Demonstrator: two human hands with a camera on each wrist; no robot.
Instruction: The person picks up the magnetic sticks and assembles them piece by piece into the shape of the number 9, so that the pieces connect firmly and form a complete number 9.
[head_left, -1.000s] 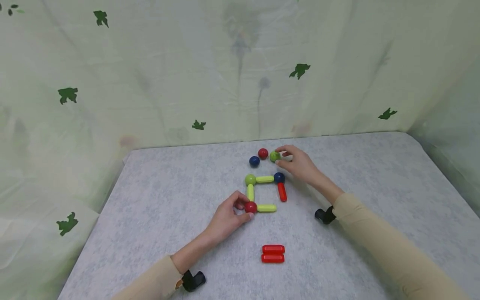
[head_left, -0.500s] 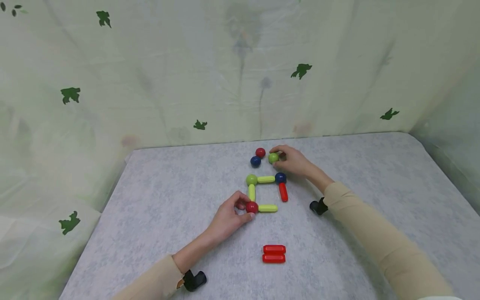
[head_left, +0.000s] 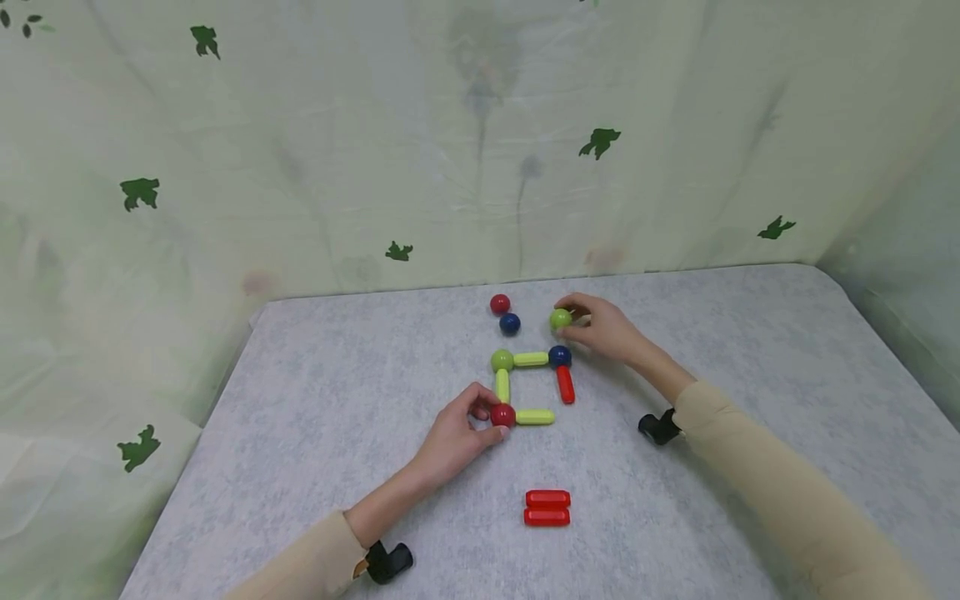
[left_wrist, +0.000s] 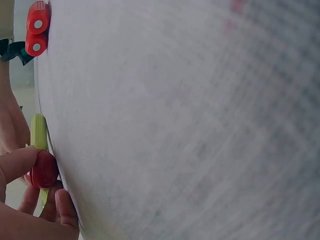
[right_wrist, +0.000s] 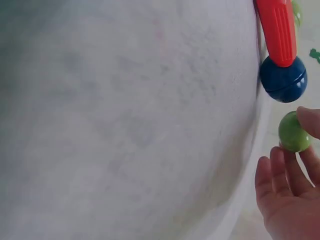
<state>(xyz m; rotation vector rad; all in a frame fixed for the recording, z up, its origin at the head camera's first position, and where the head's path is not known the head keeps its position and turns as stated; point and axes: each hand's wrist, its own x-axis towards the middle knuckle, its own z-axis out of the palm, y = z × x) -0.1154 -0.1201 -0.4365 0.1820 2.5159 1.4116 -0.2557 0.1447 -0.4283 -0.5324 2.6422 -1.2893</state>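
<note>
My left hand (head_left: 459,427) grips a red ball (head_left: 503,415) between thumb and fingers. From that ball one yellow-green rod (head_left: 535,417) points right, and another (head_left: 502,386) runs back to a green ball (head_left: 502,360). A third yellow-green rod (head_left: 531,359) links the green ball to a dark blue ball (head_left: 559,356), from which a red rod (head_left: 566,385) extends toward the front. Behind this frame my right hand (head_left: 602,327) pinches a loose green ball (head_left: 560,318). The right wrist view shows that green ball (right_wrist: 293,132) between thumb and fingers, close to the blue ball (right_wrist: 284,80).
A loose red ball (head_left: 500,304) and a loose blue ball (head_left: 510,323) lie behind the frame. Two red rods (head_left: 547,507) rest side by side nearer the front. A fabric backdrop (head_left: 337,167) rises behind the grey table (head_left: 315,375).
The loose red ball has moved left, away from the green ball, to behind the blue one. My right hand now pinches the green ball, slightly to the right. The left hand has kept its place.
</note>
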